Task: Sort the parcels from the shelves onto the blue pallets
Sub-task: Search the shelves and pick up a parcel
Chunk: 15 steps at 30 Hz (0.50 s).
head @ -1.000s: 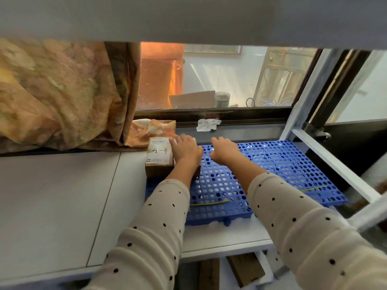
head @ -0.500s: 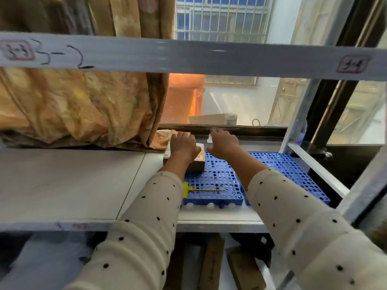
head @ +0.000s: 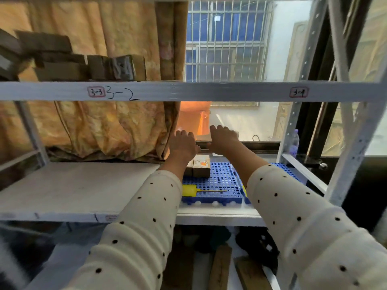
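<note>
A small brown cardboard parcel (head: pixel 201 168) with a white and orange label sits at the back left corner of the blue perforated pallet (head: pixel 217 183) on the middle shelf. A second blue pallet (head: pixel 278 167) lies to its right, mostly behind my right arm. My left hand (head: pixel 184 144) hovers just above and behind the parcel, fingers relaxed, holding nothing. My right hand (head: pixel 223 139) is raised beside it, also relaxed and holding nothing. Several dark brown parcels (head: pixel 83 63) are stacked on the upper shelf at the left.
A shelf beam (head: pixel 209 91) marked "3-2" crosses just above my hands. A yellow tag (head: pixel 189 190) lies on the pallet's front edge. The white shelf board (head: pixel 73 185) extends left. A patterned curtain (head: pixel 94 126) hangs behind. A plastic bottle (head: pixel 294 143) stands at the right upright.
Both hands have lifted off the parcel and pallet and risen. The view has tilted up and back, bringing the upper shelf and its stacked parcels into sight.
</note>
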Tool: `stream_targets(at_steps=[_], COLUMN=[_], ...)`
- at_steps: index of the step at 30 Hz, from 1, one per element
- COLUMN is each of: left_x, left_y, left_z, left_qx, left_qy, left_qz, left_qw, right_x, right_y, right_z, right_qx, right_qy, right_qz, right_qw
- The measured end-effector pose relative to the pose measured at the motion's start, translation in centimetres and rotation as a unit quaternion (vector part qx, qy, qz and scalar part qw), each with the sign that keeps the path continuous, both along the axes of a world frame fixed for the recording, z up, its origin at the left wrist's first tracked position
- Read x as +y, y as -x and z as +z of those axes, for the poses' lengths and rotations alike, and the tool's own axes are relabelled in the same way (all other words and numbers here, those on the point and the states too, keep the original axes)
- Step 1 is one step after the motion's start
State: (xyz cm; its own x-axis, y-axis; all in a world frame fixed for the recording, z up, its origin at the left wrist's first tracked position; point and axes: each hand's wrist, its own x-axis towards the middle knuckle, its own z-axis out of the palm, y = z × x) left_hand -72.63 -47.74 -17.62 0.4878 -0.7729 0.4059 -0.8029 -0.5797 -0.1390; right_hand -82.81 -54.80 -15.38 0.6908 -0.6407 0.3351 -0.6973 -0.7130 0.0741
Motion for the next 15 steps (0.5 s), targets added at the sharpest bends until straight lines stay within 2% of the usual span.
stream_targets(at_steps=[5, 15], left_x=[3.2, 12.2], left_y=[0.5, 0.1], left_z=[3.0, 8.0], left_qx=[-0.050, -0.014], left_qy=[0.024, 0.089], left_qz=[-0.012, -0.020], left_qw=[0.998, 0.996], right_x=[3.1, 12.5], right_y=[1.2, 2.1], right_z=[2.1, 6.0], right_qx=[-0.017, -0.050], right_qy=[0.024, 0.053], right_qz=[-0.015, -0.039], right_qw=[0.999, 0.997])
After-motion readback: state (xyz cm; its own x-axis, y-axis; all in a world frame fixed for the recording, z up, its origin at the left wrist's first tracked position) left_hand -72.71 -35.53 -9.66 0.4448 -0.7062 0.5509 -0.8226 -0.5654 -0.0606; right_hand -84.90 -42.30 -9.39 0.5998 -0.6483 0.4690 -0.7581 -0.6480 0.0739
